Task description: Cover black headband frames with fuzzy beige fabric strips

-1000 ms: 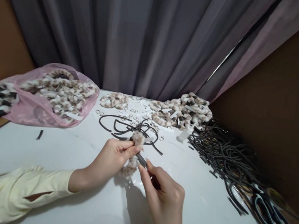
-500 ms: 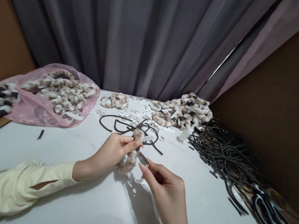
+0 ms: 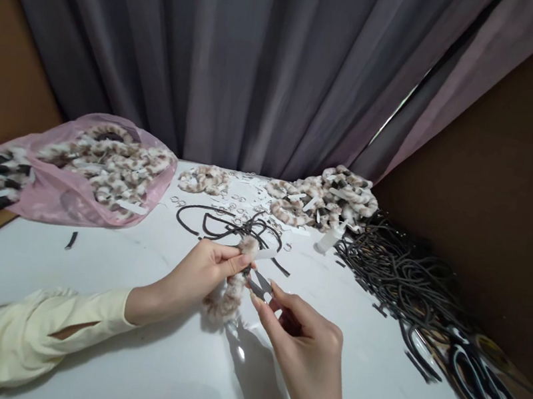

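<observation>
white tag (image 3: 266, 253), left hand (image 3: 193, 277) pinching furry loop (image 3: 231, 298), right hand (image 3: 307, 341) gripping open-bladed snips (image 3: 259, 290)

A smooth, glossy finish is shown by the white tabletop (image 3: 158, 371), where light is mirrored in soft patches, while a matt, softly folded cloth is seen in the grey curtain (image 3: 229, 52) and a creased, matt one in the pale yellow sleeve (image 3: 22, 336). Fluffy, rough-napped fur is seen on the held fur loop (image 3: 231, 296), beside the smooth grey metal of the snips (image 3: 260, 285). Thin, crinkled plastic with a slight sheen is shown by the pink bag (image 3: 55, 193), translucent plastic by the bottle (image 3: 328, 240), and smooth, dull surfaces by the black cords (image 3: 398, 261).
</observation>
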Tool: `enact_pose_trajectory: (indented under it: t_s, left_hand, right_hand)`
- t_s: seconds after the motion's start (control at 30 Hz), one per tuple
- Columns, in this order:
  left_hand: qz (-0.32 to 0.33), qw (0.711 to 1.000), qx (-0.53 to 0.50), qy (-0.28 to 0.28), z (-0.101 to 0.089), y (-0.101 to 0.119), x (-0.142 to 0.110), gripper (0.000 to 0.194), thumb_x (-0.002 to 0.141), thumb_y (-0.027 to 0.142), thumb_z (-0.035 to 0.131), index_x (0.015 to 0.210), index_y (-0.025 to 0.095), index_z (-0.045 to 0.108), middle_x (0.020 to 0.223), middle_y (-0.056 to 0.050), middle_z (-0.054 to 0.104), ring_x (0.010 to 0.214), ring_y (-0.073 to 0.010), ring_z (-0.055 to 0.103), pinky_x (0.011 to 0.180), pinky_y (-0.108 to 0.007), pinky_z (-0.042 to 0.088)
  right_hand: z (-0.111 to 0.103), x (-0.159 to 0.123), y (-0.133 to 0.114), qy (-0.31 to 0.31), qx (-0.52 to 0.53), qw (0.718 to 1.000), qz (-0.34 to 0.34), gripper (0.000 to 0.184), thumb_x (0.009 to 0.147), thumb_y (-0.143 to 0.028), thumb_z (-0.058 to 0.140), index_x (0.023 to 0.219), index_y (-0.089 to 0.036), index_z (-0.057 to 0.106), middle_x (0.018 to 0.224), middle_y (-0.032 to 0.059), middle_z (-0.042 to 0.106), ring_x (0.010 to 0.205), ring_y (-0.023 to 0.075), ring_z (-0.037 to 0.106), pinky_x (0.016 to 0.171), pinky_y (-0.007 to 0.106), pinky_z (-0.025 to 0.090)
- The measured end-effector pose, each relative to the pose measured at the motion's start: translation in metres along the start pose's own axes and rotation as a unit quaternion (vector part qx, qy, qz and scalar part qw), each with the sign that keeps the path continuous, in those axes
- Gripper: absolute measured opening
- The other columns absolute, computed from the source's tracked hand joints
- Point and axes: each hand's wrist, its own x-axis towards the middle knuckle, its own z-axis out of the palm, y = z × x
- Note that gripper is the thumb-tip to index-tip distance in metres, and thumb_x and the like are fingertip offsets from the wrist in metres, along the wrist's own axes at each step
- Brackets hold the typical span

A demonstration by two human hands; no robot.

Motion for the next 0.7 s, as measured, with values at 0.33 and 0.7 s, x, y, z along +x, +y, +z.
enact_pose_trajectory:
  t_s: [0.33,0.7]
  left_hand:
    - [0.004,1.0,0.011,0.0,-0.0001,-0.0008,-0.0008,0.045,0.079,0.053,0.054,0.072,0.011,0.067,0.049,-0.001,0.054,0.041,-0.0095,0.044,0.039,-0.021,0.031]
    - [0.013,1.0,-0.025,0.006,0.0016,-0.0025,-0.0006,0.045,0.078,0.054,0.055,0.066,0.011,0.063,0.057,-0.004,0.057,0.051,-0.0124,0.047,0.047,-0.023,0.034]
  right_hand:
    - [0.0016,-0.0013,-0.0005,0.003,-0.015,1.0,-0.016,0.013,0.081,-0.024,0.06,0.083,-0.013,0.068,0.052,-0.0025,0.052,0.041,0.0063,0.038,0.04,0.018,0.035]
    - [0.0063,-0.0013,-0.0051,0.011,-0.029,0.999,-0.025,0.013,0.081,-0.021,0.059,0.08,-0.01,0.067,0.053,-0.002,0.052,0.041,0.0066,0.039,0.04,0.018,0.035]
